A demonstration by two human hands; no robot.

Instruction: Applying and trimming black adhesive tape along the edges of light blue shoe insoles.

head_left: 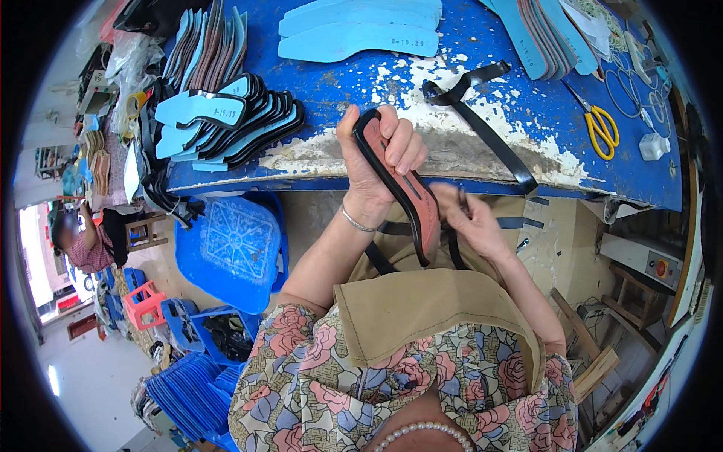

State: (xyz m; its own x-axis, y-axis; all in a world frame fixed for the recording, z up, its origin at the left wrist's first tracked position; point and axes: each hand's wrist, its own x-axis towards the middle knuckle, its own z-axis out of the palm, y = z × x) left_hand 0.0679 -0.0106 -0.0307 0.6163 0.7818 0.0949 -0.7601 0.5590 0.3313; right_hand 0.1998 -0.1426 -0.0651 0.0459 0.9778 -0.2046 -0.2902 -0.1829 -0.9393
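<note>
My left hand (384, 154) grips a shoe insole (399, 177) upright in front of the table's near edge. Its reddish-brown face is toward me, and a black edging strip (410, 207) follows its left side. Beside the insole's lower right edge is my right hand (474, 226), fingers curled and partly blurred. A dark strip (455, 248) hangs below them and seems pinched there; the exact grip is hard to see. On the blue table (339, 83), a loose black strip (486, 135) lies to the right of my left hand.
Black-edged blue insoles (226, 120) are piled at the table's left. Light-blue insoles (361, 30) lie at the back, with another stack (538, 38) farther right. Yellow-handled scissors (600, 129) and a small white bottle (654, 147) lie right. A blue plastic bin (230, 245) stands below left.
</note>
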